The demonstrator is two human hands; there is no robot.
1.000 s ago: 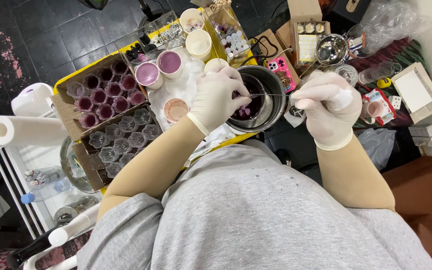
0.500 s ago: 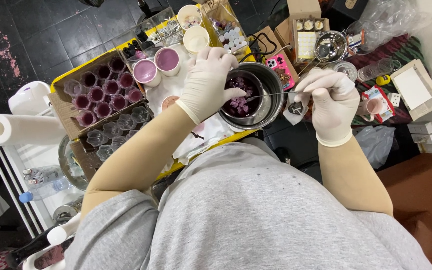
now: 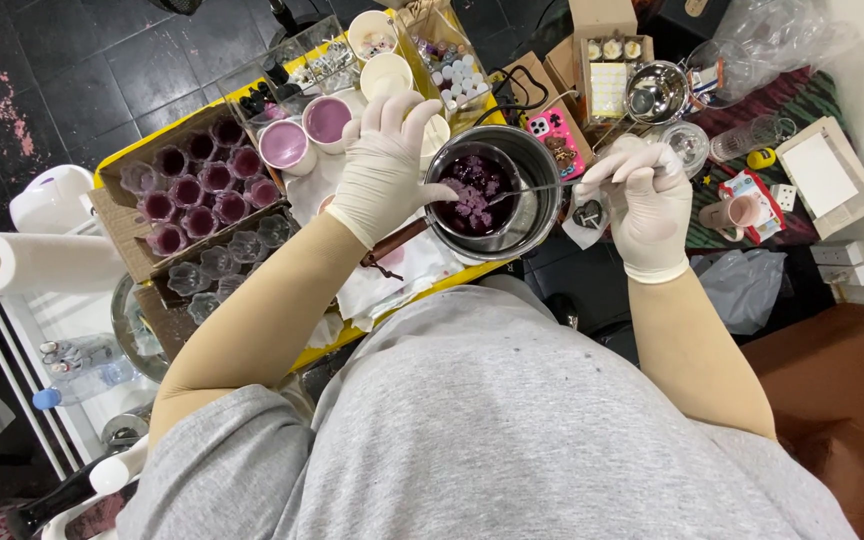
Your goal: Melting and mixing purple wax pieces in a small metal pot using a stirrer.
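Observation:
A steel pot on the yellow table holds a smaller inner pot of dark purple liquid with pale purple lumps. My left hand, in a white glove, rests on the pot's left rim with fingers spread, thumb at the inner pot's edge. My gloved right hand pinches the end of a thin metal stirring rod whose tip dips into the purple lumps.
Left of the pot lie a cardboard box of purple-filled small cups, clear empty moulds, and paper cups of purple liquid. A pink phone, steel bowl, paper roll and power strip surround the table.
My left hand slid left off the pot's opening to its rim, uncovering the purple lumps. My right hand with the rod stayed beside the pot.

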